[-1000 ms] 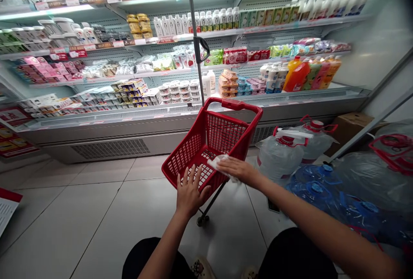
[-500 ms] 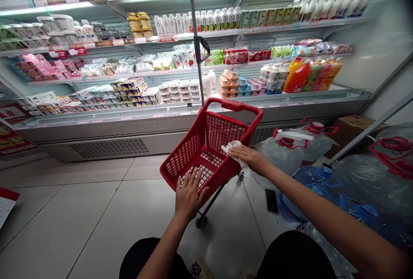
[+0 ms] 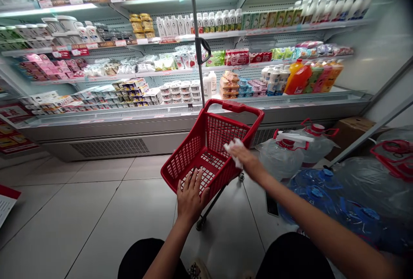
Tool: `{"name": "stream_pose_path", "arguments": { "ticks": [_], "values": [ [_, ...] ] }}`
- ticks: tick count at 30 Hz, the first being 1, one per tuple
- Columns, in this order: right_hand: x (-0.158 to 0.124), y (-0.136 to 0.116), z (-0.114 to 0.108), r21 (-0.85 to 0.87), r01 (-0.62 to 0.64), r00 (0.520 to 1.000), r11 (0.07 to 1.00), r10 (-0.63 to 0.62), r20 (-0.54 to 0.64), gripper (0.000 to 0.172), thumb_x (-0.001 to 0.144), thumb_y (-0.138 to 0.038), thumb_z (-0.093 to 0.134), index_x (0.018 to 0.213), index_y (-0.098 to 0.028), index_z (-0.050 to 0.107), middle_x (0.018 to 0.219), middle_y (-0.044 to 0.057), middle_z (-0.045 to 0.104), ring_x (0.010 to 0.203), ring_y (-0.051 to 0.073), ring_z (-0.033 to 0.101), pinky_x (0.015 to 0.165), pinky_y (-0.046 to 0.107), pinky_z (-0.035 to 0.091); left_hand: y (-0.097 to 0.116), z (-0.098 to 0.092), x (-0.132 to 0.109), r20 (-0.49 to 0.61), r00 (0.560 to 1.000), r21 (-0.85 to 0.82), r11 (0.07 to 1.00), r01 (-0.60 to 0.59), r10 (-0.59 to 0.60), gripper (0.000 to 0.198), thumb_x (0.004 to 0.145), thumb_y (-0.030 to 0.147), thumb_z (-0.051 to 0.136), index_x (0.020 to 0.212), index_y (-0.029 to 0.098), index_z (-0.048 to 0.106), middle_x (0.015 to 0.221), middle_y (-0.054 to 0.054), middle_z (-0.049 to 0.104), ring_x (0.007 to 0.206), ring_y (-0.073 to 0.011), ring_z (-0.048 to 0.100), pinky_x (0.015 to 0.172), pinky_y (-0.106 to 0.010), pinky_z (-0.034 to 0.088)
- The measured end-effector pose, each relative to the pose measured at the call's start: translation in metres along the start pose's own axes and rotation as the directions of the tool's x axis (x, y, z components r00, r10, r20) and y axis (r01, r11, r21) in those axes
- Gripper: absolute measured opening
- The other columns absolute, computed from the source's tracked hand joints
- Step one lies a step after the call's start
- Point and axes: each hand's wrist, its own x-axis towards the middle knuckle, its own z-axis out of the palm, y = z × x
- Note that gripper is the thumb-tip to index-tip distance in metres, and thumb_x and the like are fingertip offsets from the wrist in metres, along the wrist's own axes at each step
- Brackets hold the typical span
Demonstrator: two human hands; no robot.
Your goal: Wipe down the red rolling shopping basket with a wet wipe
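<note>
A small red shopping cart [image 3: 206,150] with a mesh basket stands on the tiled floor in front of a chilled display. My left hand [image 3: 191,195] lies flat with spread fingers on the near rim of the basket. My right hand [image 3: 242,156] presses a white cloth [image 3: 232,146] against the basket's right rim, near the far end. The basket is empty inside.
The open refrigerated shelving [image 3: 180,55] holds several rows of dairy cups, bottles and packs. Large water jugs with red caps [image 3: 284,150] and blue jugs [image 3: 319,188] crowd the floor to the right. A phone [image 3: 271,205] lies on the tiles. A cardboard box [image 3: 351,126] stands behind.
My right hand has slid the cloth along the right rim, from the near end toward the far end. My left hand has stayed on the near rim.
</note>
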Motion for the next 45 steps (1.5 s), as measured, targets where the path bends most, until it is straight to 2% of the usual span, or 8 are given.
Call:
{"name": "stream_pose_path", "arguments": {
  "ticks": [5, 8, 15, 19, 25, 29, 37, 45],
  "values": [
    [-0.024, -0.069, 0.028, 0.110, 0.226, 0.966, 0.968, -0.237, 0.101, 0.066, 0.103, -0.006, 0.039, 0.164, -0.030, 0.028, 0.159, 0.003, 0.050, 0.150, 0.016, 0.042, 0.124, 0.045, 0.038, 0.001, -0.003, -0.003, 0.001, 1.000, 0.009, 1.000, 0.008, -0.008, 0.067, 0.105, 0.053, 0.040, 0.166, 0.034, 0.020, 0.162, -0.005, 0.045, 0.148, -0.0330, 0.044, 0.122, -0.058, 0.031],
    [-0.020, -0.029, 0.004, 0.091, 0.303, 0.936, 0.949, -0.314, 0.156, 0.067, 0.102, -0.004, 0.040, 0.162, -0.033, 0.032, 0.158, 0.000, 0.051, 0.147, 0.015, 0.046, 0.126, 0.044, 0.036, 0.002, -0.005, -0.008, -0.004, 1.000, 0.008, 1.000, 0.006, -0.006, 0.070, 0.104, 0.054, 0.042, 0.166, 0.035, 0.015, 0.164, -0.005, 0.042, 0.149, -0.0333, 0.043, 0.122, -0.059, 0.031],
    [0.001, 0.077, -0.047, -0.116, -0.079, 0.997, 0.990, 0.078, -0.021, 0.069, 0.097, -0.001, 0.031, 0.158, -0.030, 0.044, 0.161, 0.002, 0.047, 0.151, 0.020, 0.041, 0.130, 0.047, 0.026, 0.016, -0.006, -0.013, -0.014, 0.997, 0.016, 0.997, 0.072, -0.072, 0.070, 0.104, 0.054, 0.042, 0.166, 0.038, 0.013, 0.169, -0.004, 0.033, 0.155, -0.0383, 0.031, 0.119, -0.069, 0.031],
    [-0.008, 0.011, -0.009, -0.025, -0.125, 0.988, 0.992, 0.121, -0.100, 0.067, 0.100, -0.006, 0.033, 0.163, -0.031, 0.033, 0.166, 0.003, 0.040, 0.157, 0.020, 0.027, 0.128, 0.050, 0.031, 0.028, -0.004, -0.008, -0.068, 0.992, 0.024, 0.994, 0.107, -0.105, 0.068, 0.104, 0.051, 0.043, 0.166, 0.037, 0.016, 0.171, -0.006, 0.029, 0.158, -0.0407, 0.022, 0.118, -0.071, 0.030],
    [-0.040, -0.115, 0.037, 0.163, 0.111, 0.986, 0.980, -0.129, 0.108, 0.069, 0.102, -0.007, 0.039, 0.165, -0.030, 0.024, 0.161, 0.003, 0.047, 0.153, 0.017, 0.035, 0.126, 0.046, 0.036, 0.035, -0.003, -0.009, -0.094, 0.987, 0.017, 0.991, 0.130, -0.128, 0.072, 0.103, 0.054, 0.044, 0.166, 0.034, 0.015, 0.172, -0.009, 0.026, 0.159, -0.0400, 0.017, 0.121, -0.070, 0.025],
    [-0.040, -0.073, 0.015, 0.129, 0.244, 0.946, 0.961, -0.265, 0.185, 0.069, 0.101, -0.005, 0.039, 0.163, -0.034, 0.029, 0.160, -0.001, 0.048, 0.149, 0.015, 0.042, 0.126, 0.045, 0.034, 0.021, -0.013, -0.016, 0.004, 1.000, -0.032, 0.999, 0.006, -0.006, 0.088, 0.100, 0.063, 0.047, 0.168, 0.025, 0.006, 0.173, -0.014, 0.018, 0.159, -0.0370, 0.018, 0.121, -0.060, 0.031],
    [-0.002, 0.068, -0.038, -0.075, -0.071, 0.996, 0.995, 0.074, 0.048, 0.060, 0.101, -0.005, 0.027, 0.155, -0.021, 0.051, 0.161, 0.006, 0.047, 0.151, 0.022, 0.039, 0.129, 0.042, 0.025, -0.052, -0.035, 0.004, 0.212, 0.933, -0.013, 0.956, -0.294, 0.290, 0.118, 0.072, 0.082, 0.070, 0.166, 0.033, 0.018, 0.172, -0.009, 0.026, 0.154, -0.0429, 0.028, 0.126, -0.065, 0.013],
    [-0.021, -0.006, 0.009, 0.018, -0.062, 0.998, 0.998, 0.062, -0.006, 0.066, 0.100, -0.006, 0.032, 0.163, -0.026, 0.034, 0.165, 0.002, 0.040, 0.157, 0.019, 0.027, 0.130, 0.048, 0.027, -0.025, -0.017, 0.019, 0.137, 0.974, 0.046, 0.981, -0.187, 0.179, 0.123, 0.068, 0.072, 0.080, 0.166, 0.032, 0.018, 0.173, -0.013, 0.021, 0.145, -0.0417, 0.045, 0.121, -0.062, 0.025]
  ]
}}
